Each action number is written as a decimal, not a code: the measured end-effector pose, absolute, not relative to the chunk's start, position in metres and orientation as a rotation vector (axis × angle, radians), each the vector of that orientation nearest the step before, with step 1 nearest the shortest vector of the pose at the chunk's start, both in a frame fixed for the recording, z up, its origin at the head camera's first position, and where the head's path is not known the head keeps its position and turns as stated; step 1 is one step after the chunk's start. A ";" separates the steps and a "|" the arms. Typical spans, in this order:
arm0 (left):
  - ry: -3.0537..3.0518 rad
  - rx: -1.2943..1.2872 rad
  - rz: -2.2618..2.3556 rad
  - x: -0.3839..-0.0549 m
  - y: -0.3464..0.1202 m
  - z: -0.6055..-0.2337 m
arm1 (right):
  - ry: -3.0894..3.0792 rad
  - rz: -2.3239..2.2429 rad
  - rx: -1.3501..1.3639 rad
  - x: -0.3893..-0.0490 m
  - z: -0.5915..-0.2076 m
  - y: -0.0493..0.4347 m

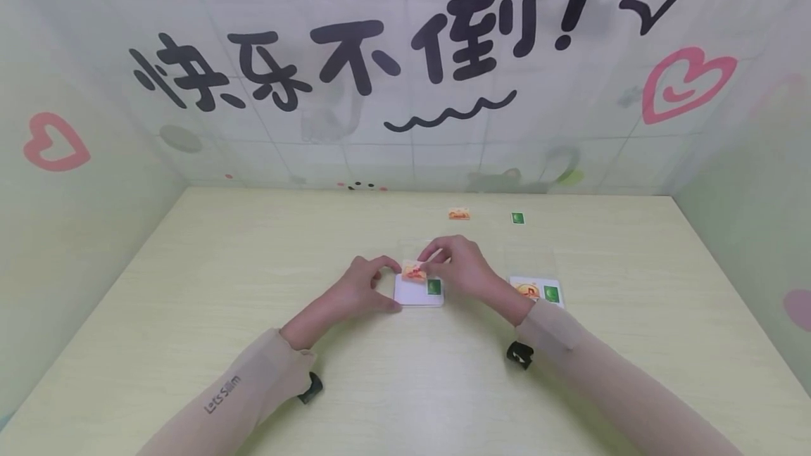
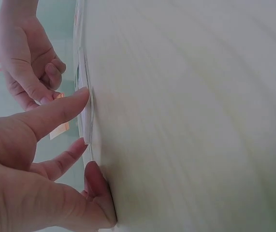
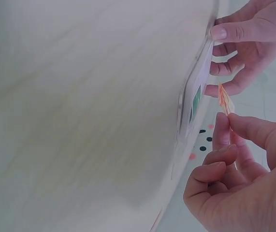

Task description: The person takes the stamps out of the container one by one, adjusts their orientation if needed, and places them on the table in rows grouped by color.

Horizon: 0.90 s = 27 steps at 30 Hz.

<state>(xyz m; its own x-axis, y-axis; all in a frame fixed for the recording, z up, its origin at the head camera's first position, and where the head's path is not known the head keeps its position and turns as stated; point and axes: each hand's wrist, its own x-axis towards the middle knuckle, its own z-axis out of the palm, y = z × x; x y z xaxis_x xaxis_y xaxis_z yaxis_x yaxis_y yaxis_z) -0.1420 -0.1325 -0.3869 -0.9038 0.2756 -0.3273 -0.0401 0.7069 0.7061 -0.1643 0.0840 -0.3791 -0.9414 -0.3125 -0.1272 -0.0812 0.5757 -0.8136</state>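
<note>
A small orange sticker-like piece (image 1: pixel 413 272) is pinched between thumb and index finger of my right hand (image 1: pixel 465 266), tilted over a flat white rectangular case (image 1: pixel 415 295). A green piece (image 1: pixel 434 287) lies at that case's right side. My left hand (image 1: pixel 364 287) holds the case's left side, thumb at the near corner and fingers at the far one. In the left wrist view the thumb (image 2: pixel 63 110) presses the case's edge. The right wrist view shows the orange piece (image 3: pixel 225 100) upright and apart from the case.
Right of the hands, partly behind the right wrist, lies a similar white case (image 1: pixel 537 281) bearing an orange piece (image 1: pixel 527 290) and a green piece (image 1: pixel 552 294). Farther back are a loose orange piece (image 1: pixel 459 214) and a green one (image 1: pixel 518 218). Printed curtains surround the pale table (image 1: pixel 253 252).
</note>
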 end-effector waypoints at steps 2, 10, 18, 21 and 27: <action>2.504 0.179 1.045 -0.142 -0.132 -0.387 | 2.554 -1.299 -0.322 -0.166 -0.379 0.085; 2.507 0.168 1.020 -0.143 -0.130 -0.386 | 2.540 -1.306 -0.295 -0.170 -0.377 0.087; 2.506 0.224 0.989 -0.147 -0.130 -0.388 | 2.564 -1.307 -0.286 -0.174 -0.377 0.092; 2.504 0.248 0.958 -0.147 -0.131 -0.387 | 2.568 -1.296 -0.269 -0.176 -0.377 0.092; 2.520 0.285 0.908 -0.145 -0.135 -0.385 | 2.576 -1.294 -0.288 -0.179 -0.378 0.094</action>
